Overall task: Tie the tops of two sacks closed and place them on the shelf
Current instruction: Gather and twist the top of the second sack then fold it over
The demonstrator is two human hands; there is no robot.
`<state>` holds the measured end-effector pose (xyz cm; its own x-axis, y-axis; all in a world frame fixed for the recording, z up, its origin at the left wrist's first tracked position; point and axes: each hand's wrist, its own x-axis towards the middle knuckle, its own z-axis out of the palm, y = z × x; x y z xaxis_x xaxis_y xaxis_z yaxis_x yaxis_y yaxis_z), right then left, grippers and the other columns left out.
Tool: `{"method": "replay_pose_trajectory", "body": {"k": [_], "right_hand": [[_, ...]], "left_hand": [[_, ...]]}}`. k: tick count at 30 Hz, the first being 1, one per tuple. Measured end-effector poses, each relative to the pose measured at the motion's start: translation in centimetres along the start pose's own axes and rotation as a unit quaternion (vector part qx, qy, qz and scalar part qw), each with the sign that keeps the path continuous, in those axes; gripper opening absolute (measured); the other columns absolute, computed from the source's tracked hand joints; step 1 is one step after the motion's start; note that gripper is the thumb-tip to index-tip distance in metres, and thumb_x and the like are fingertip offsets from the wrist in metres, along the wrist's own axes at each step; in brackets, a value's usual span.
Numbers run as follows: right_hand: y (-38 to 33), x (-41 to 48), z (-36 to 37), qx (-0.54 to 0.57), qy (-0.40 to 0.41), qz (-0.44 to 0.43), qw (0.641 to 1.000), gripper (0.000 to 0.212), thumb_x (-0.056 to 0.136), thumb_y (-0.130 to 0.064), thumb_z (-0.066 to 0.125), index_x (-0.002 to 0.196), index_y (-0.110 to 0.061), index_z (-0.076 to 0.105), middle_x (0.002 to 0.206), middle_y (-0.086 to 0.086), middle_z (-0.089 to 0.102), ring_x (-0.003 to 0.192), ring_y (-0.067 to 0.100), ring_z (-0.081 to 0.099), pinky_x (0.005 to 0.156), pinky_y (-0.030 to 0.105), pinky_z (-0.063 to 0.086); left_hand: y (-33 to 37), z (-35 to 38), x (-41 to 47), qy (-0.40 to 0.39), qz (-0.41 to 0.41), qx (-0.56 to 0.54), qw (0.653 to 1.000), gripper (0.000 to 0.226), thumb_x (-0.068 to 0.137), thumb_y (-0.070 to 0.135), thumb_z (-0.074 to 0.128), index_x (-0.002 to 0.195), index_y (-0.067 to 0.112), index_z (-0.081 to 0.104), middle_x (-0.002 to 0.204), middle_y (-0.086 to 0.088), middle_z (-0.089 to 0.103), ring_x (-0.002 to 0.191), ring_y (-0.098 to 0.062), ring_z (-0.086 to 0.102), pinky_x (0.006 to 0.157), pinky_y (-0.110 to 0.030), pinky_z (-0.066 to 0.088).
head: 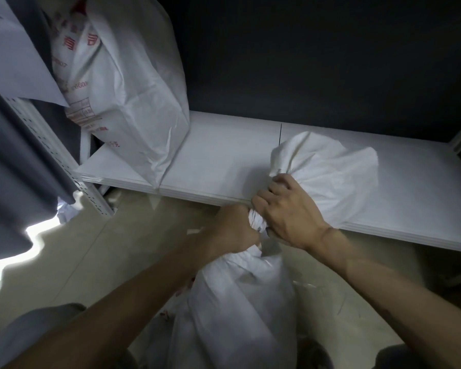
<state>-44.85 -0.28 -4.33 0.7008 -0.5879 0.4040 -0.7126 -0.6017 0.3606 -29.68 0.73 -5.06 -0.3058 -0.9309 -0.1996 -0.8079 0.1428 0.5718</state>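
A white woven sack [240, 296] stands on the floor between my arms, its neck gathered and twisted. My left hand [234, 230] grips the neck from the left. My right hand [285, 211] grips the twisted neck from the right, fingers curled round it. Above my hands the sack's loose top [328, 166] fans out over the front edge of the white shelf [224, 155]. A second white sack [133, 83] with red printing stands upright on the shelf at the left, its top hidden beyond the frame.
A perforated shelf upright [72, 166] runs down the left side, with grey fabric [14, 145] hanging beside it. The shelf's back is dark. Beige floor [112, 251] lies below the shelf, with a bright patch of light at the left.
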Motion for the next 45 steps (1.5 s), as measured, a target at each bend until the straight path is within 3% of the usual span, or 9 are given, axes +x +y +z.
{"method": "replay_pose_trajectory", "body": {"k": [7,11,15,18,21,25,28,33,45], "right_hand": [[0.9,1.6,-2.8,0.235,-0.337,0.127,0.903,0.014,0.066,-0.022,0.043,0.079,-0.019,0.047,0.076,0.007,0.064,0.071,0.023,0.054,0.071,0.032,0.04],[1.3,1.7,-2.3,0.373,-0.466,0.256,0.76,0.024,0.051,0.008,0.058,0.063,-0.013,0.056,0.066,0.005,0.056,0.065,0.022,0.055,0.058,0.027,0.041],[1.4,1.7,-2.3,0.381,-0.529,0.268,0.709,0.032,0.059,0.009,0.065,0.088,-0.003,0.063,0.077,0.009,0.056,0.071,0.023,0.055,0.063,0.027,0.042],[1.4,1.5,-3.3,0.316,-0.497,0.237,0.773,0.06,0.061,-0.004,0.072,0.116,-0.013,0.049,0.098,0.005,0.065,0.09,0.026,0.061,0.067,0.027,0.046],[0.0,0.3,-4.9,0.155,-0.378,0.185,0.894,0.086,0.068,-0.026,0.073,0.141,-0.022,0.028,0.125,0.002,0.053,0.126,0.023,0.046,0.114,0.04,0.022],[-3.8,-3.0,-4.9,-0.018,-0.103,0.191,0.976,0.05,0.082,-0.007,0.042,0.131,-0.003,0.052,0.126,0.022,0.054,0.136,0.039,0.04,0.116,0.056,0.008],[-5.1,-5.9,-2.4,-0.07,-0.085,0.139,0.984,0.054,0.099,-0.003,0.009,0.134,0.005,0.049,0.139,0.024,0.05,0.138,0.037,0.039,0.117,0.054,0.012],[-3.5,-6.3,1.6,-0.121,-0.035,0.103,0.987,0.049,0.1,-0.002,0.015,0.143,0.007,0.035,0.151,0.023,0.034,0.142,0.034,0.032,0.117,0.051,0.019],[-1.2,-2.6,3.5,0.043,0.086,0.009,0.995,0.024,0.081,-0.02,0.047,0.08,-0.001,0.061,0.076,0.015,0.062,0.073,0.03,0.061,0.089,0.042,0.04]], "left_hand": [[0.0,0.6,-0.4,0.19,0.129,0.185,0.956,0.032,0.085,0.023,0.065,0.108,0.011,0.046,0.092,-0.015,0.069,0.085,-0.038,0.068,0.063,-0.035,0.042],[0.2,1.3,-0.7,0.151,0.146,0.237,0.949,0.031,0.087,0.022,0.059,0.117,0.013,0.053,0.101,-0.012,0.07,0.093,-0.034,0.067,0.066,-0.032,0.036],[-0.3,1.3,-0.2,0.047,0.129,0.039,0.99,0.025,0.071,0.02,0.058,0.095,0.014,0.065,0.088,-0.01,0.07,0.084,-0.034,0.065,0.066,-0.035,0.048],[0.0,1.0,0.6,-0.035,0.094,-0.033,0.994,0.014,0.07,0.009,0.072,0.082,0.007,0.066,0.08,-0.006,0.067,0.077,-0.025,0.063,0.064,-0.031,0.046],[0.5,0.6,0.8,-0.108,0.058,-0.077,0.989,0.012,0.072,0.008,0.077,0.079,0.007,0.066,0.076,0.003,0.063,0.069,-0.012,0.056,0.064,-0.027,0.042],[0.0,0.2,1.3,-0.151,0.009,-0.143,0.978,0.012,0.068,0.014,0.077,0.069,0.019,0.067,0.073,0.009,0.063,0.072,-0.009,0.059,0.072,-0.031,0.048],[-0.5,-0.6,1.4,-0.167,-0.014,-0.167,0.972,0.019,0.07,0.014,0.08,0.088,0.016,0.073,0.078,0.012,0.065,0.076,-0.003,0.06,0.073,-0.021,0.046],[-0.3,-1.1,1.8,-0.206,-0.034,-0.141,0.968,0.018,0.073,0.022,0.084,0.073,0.02,0.066,0.065,0.015,0.058,0.061,0.0,0.053,0.057,-0.014,0.038],[0.8,-0.2,0.8,-0.177,-0.011,-0.114,0.978,0.023,0.068,0.011,0.084,0.065,0.019,0.062,0.057,0.016,0.057,0.058,0.0,0.053,0.055,-0.014,0.04]]}}
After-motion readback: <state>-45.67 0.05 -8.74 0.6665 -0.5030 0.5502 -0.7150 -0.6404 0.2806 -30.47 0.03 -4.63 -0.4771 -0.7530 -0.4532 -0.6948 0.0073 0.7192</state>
